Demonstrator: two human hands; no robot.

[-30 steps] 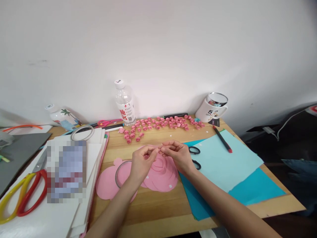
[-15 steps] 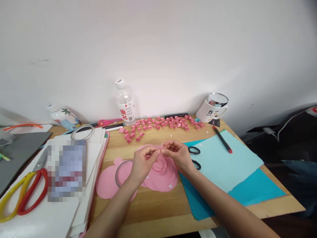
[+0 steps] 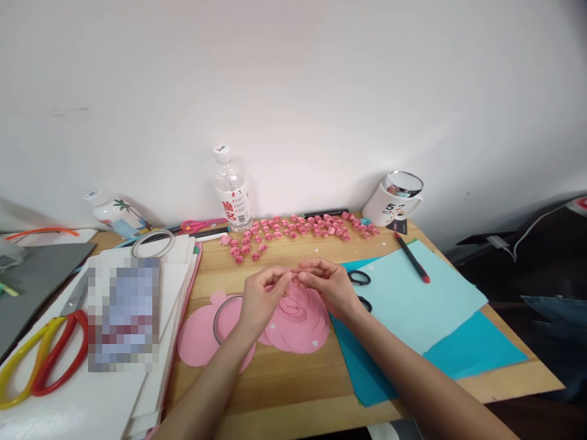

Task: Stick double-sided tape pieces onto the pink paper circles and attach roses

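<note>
on the white mug (image 3: 383,208) we read a black "5" (image 3: 389,207); the orange lettering (image 3: 394,216) below it escapes us. on the clear plastic bottle (image 3: 229,178), the label (image 3: 237,208) bears large red chinese characters (image 3: 228,211) and a barcode (image 3: 243,217), too blurred for us to decipher.

paper roses (image 3: 293,235) behind discs (image 3: 302,330), mug (image 3: 384,203) right

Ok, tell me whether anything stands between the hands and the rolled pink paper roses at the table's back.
Nothing visible blocks the way: between the left hand, right hand and the rolled pink paper roses lies wooden tabletop, with a tiny, flat white scrap on it.
</note>
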